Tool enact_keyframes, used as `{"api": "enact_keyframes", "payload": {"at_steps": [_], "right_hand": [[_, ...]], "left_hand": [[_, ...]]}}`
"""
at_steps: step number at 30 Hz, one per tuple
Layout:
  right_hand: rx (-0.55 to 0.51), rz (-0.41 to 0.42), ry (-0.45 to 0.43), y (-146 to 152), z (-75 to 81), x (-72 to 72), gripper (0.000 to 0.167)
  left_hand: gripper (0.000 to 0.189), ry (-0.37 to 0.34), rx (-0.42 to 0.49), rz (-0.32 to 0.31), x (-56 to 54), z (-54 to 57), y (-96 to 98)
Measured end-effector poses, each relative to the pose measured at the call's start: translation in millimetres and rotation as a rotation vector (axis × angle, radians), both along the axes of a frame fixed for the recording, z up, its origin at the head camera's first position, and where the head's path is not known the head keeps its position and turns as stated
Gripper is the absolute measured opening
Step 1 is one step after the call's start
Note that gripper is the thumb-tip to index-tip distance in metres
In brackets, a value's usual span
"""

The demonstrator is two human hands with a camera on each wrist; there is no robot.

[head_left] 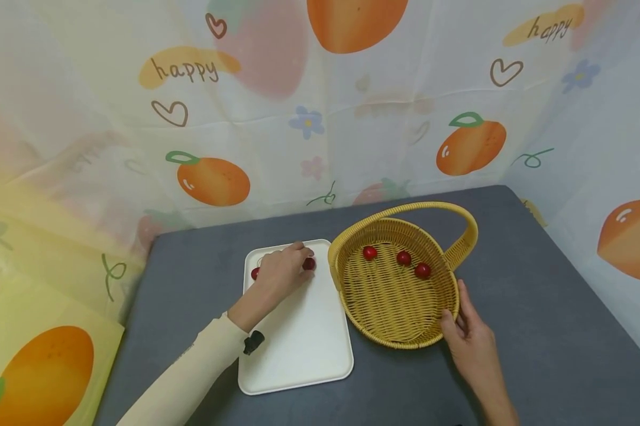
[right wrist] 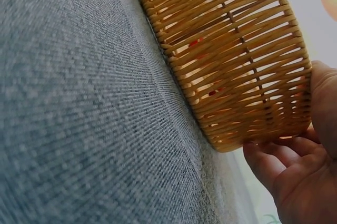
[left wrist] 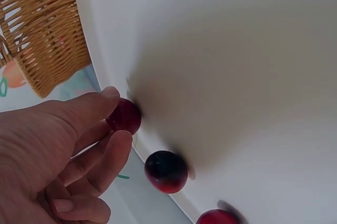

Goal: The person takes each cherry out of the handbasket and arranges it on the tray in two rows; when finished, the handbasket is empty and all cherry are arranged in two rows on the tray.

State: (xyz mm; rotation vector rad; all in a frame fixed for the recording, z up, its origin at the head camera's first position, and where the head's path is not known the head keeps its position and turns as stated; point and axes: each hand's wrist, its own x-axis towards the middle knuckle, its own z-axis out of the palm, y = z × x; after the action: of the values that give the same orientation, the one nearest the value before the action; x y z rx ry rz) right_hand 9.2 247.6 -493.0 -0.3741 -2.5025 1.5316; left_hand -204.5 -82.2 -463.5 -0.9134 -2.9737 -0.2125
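Note:
In the head view my left hand [head_left: 283, 273] is over the far end of a white tray [head_left: 299, 349]. Its thumb and fingers pinch a dark red cherry [left wrist: 125, 116], seen close in the left wrist view. Another cherry [left wrist: 166, 172] lies on the tray beside it, and a further cherry [left wrist: 218, 217] is cut off by that view's lower edge. My right hand [head_left: 474, 343] grips the near right side of a yellow wicker basket [head_left: 400, 343], thumb at the rim and fingers against the outer wall. Inside, toward the back, lie three red cherries [head_left: 403, 258].
Tray and basket stand side by side on a grey cloth-covered table [head_left: 538, 331]. The basket's tall arched handle [head_left: 421, 207] rises above its rim. Behind the table hangs a fruit-printed curtain [head_left: 277, 136], which also covers both sides.

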Motion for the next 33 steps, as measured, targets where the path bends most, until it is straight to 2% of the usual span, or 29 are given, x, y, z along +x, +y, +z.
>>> {"api": "enact_keyframes", "payload": {"at_steps": [9,12,14,18,21,27,30,33], "right_hand": [[0.004,-0.001,0.011,-1,-2.3,-1.2,0.070],[-0.004,-0.002,0.011,-1,-2.0,-0.8,0.070],[-0.004,-0.007,0.007,-1,-1.3,-0.2,0.070],[0.004,-0.009,0.005,0,-0.4,-0.3,0.071],[0.006,-0.004,0.005,1,0.4,-0.6,0.070],[0.008,-0.013,-0.005,2,0.5,-0.4,0.071],[0.008,-0.013,-0.003,1,-0.5,-0.7,0.071],[0.006,-0.015,-0.006,1,-0.7,-0.5,0.071]], "left_hand": [[0.043,0.000,-0.005,0.023,3.3,8.6,-5.0],[0.042,0.018,0.022,0.016,7.1,14.9,-7.4],[0.038,0.039,0.074,0.005,11.2,21.4,-9.0],[0.028,0.096,0.201,-0.002,23.6,37.2,-13.1],[0.021,0.146,0.261,-0.012,34.7,47.6,-14.7],[0.018,0.214,0.344,-0.075,57.5,67.6,-14.3],[0.018,0.237,0.416,-0.089,69.9,79.4,-13.5],[0.018,0.271,0.486,-0.134,83.1,91.6,-9.7]]}}
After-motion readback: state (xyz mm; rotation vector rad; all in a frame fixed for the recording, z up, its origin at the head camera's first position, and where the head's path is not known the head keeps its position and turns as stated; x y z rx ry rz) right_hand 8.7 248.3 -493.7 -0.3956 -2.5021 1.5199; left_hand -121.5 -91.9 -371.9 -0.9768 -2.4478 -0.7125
